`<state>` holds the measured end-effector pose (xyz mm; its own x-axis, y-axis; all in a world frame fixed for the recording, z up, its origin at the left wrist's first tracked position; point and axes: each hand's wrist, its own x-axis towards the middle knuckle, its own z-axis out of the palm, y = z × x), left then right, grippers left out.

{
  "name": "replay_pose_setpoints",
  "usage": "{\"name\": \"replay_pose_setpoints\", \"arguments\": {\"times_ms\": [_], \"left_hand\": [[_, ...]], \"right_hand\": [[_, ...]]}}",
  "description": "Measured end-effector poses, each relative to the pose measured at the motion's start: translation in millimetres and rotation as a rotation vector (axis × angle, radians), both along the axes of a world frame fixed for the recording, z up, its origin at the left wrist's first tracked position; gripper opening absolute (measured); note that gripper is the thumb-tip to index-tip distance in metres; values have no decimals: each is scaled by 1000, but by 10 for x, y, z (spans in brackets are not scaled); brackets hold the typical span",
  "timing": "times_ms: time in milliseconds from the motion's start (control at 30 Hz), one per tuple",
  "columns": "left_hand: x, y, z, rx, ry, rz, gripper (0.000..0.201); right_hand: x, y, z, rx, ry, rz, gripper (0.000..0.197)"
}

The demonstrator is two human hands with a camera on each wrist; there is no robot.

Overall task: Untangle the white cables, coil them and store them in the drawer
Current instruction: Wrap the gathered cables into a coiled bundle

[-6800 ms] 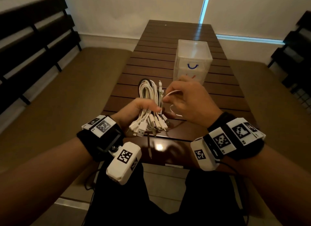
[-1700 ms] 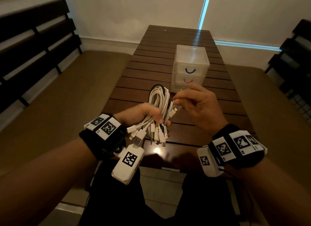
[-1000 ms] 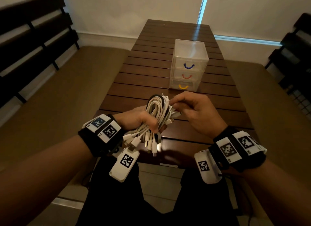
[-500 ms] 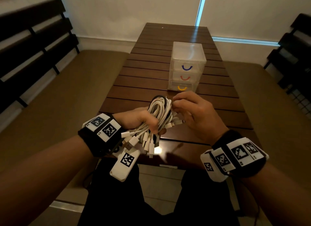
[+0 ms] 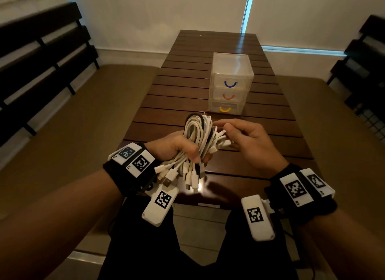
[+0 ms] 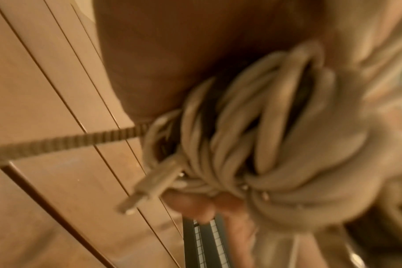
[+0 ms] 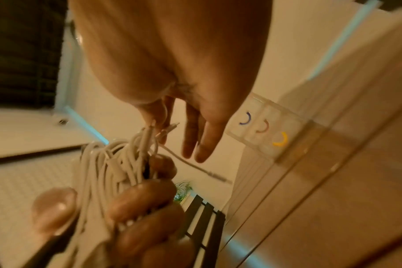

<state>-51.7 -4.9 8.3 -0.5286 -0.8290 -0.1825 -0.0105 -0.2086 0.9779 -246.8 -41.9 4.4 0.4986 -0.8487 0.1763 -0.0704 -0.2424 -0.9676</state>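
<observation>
In the head view my left hand (image 5: 193, 154) grips a bundle of looped white cables (image 5: 196, 132) above the table's near end, with several plugs (image 5: 188, 175) hanging below the fist. My right hand (image 5: 224, 129) is at the bundle's right side, where thumb and forefinger pinch one white cable end (image 7: 170, 127); the other fingers (image 7: 195, 143) stay straight. A loose cable tail (image 7: 209, 172) trails away from the bundle (image 7: 108, 168). The left wrist view shows the blurred coils (image 6: 252, 136) and a USB plug (image 6: 149, 185). The clear three-drawer unit (image 5: 229, 71) stands behind, all drawers closed.
The drawers have blue (image 5: 230, 84), red (image 5: 228, 97) and yellow handles (image 5: 225, 109). The dark slatted wooden table (image 5: 187, 88) stretches away to the wall. Cushioned benches with dark slatted backs (image 5: 41, 57) flank it on both sides.
My left hand keeps its hold on the bundle throughout, drawing it slightly nearer and lower. My right hand has worked along the bundle's right side and now pinches a cable end there.
</observation>
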Motion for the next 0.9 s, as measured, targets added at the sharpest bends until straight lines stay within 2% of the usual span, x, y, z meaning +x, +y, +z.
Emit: {"name": "replay_pose_setpoints", "arguments": {"times_ms": [67,100,233,400,500,600,700,833,900], "left_hand": [[-16,-21,7,-52,11,38,38],[-14,-33,4,-62,22,61,39],[-9,-56,-27,-15,127,57,30],[13,-42,17,-98,170,94,26],[65,-23,89,-164,152,83,40],[124,-10,132,-198,154,115,59],[176,-13,137,-193,165,147,64],[223,-30,113,-94,159,211,47],[235,-30,85,-66,143,239,49]], "right_hand": [[24,57,7,229,-168,31,27],[29,77,10,269,-201,41,28],[-2,68,62,-4,36,69,39],[34,74,115,23,-53,54,49],[77,45,175,18,-50,78,57],[151,30,231,11,-65,83,45],[287,53,251,19,-142,62,31],[433,50,282,0,-112,1,28],[489,37,284,-13,-105,-14,27]]}}
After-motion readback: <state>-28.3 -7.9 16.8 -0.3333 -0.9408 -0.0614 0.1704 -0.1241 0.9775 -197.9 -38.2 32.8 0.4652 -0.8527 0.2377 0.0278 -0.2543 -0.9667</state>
